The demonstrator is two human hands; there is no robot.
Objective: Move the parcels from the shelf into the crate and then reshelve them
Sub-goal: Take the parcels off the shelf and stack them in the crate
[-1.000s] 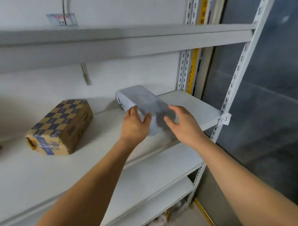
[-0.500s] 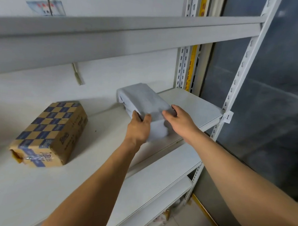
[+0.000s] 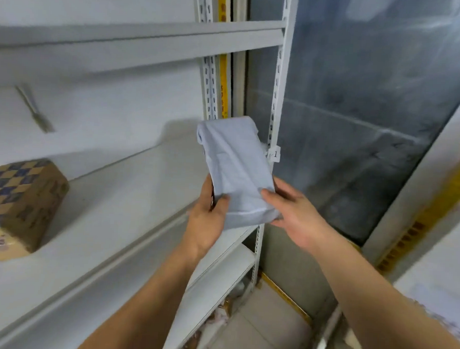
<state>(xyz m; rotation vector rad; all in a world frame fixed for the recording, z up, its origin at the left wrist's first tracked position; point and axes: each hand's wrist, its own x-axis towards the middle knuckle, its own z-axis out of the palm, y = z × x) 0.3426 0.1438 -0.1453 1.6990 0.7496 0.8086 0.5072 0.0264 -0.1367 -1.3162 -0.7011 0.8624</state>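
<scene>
Parcel [image 3: 237, 169], grey, is held off the shelf [image 3: 111, 222]; left hand [image 3: 208, 221] and right hand [image 3: 293, 216] both grip its near end.

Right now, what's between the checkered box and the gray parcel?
In the head view, only bare white shelf lies between the checkered box and the gray parcel, which both hands hold up.
</scene>
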